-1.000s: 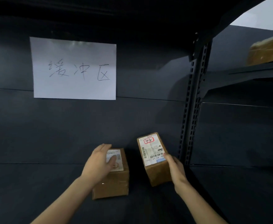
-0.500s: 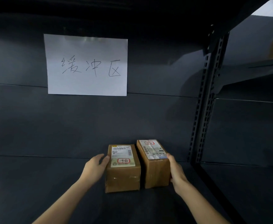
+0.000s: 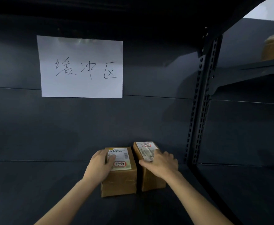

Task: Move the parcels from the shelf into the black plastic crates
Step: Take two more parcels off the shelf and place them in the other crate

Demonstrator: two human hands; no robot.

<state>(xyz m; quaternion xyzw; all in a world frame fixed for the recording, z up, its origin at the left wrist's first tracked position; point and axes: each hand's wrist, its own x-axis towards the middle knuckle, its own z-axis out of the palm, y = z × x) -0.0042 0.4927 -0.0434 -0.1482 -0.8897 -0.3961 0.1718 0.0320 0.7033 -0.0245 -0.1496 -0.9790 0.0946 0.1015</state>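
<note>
Clasping the left parcel point(image 3: 121, 180) with the left hand point(image 3: 100, 166), thumb on its label; gripping the right parcel point(image 3: 152, 182) from above with the right hand point(image 3: 161, 164), fingers curled over; sitting side by side, far back on the shelf point(image 3: 35, 184).

Brown cardboard, shiny tape, matt dark metal.

The left parcel point(image 3: 119, 184) and right parcel point(image 3: 150, 181) under my fingers are matt brown cardboard banded with glossy clear tape. The label point(image 3: 121, 155) is smooth white paper. The shelf point(image 3: 35, 184) looks like matt painted metal, and the sheet point(image 3: 81, 67) is plain paper.
</note>
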